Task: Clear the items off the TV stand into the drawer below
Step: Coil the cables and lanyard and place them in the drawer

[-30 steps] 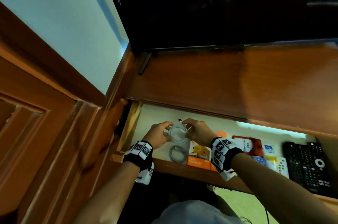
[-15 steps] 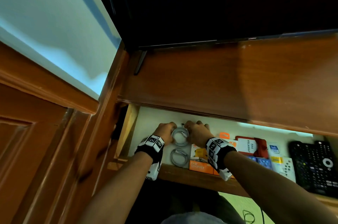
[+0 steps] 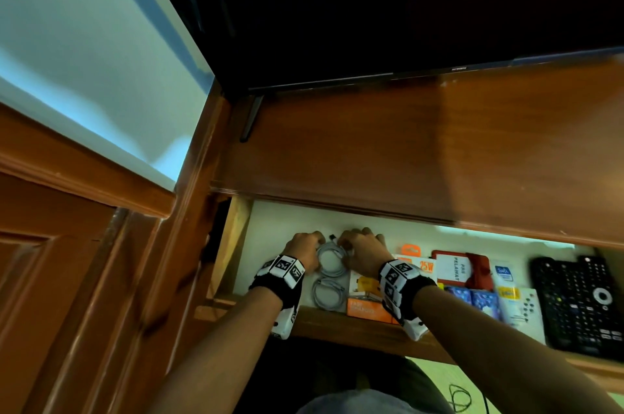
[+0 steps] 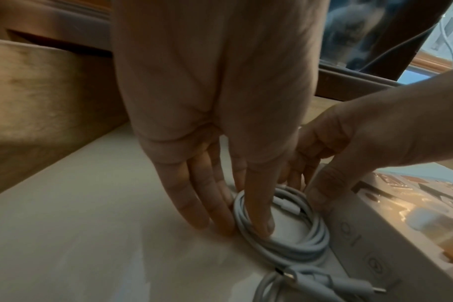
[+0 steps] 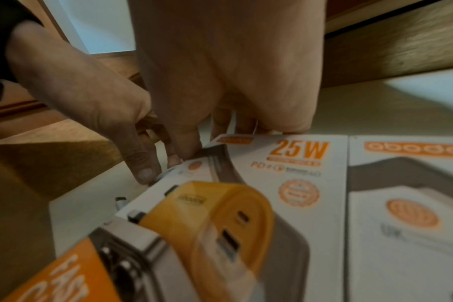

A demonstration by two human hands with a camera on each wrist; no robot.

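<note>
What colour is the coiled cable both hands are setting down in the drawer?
White; the coiled cable shows best in the left wrist view.

TV (image 3: 388, 8) up top, wall (image 3: 84, 59) left.

Dim, warm light; bright patch on wall (image 3: 84, 82) at my left. TV (image 3: 388, 8) near black. Wrist views soft, edges warped.

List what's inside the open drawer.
Two coiled cables, charger boxes, cards, packets, remotes. Both hands cover part; the stand top hides the rear.
</note>
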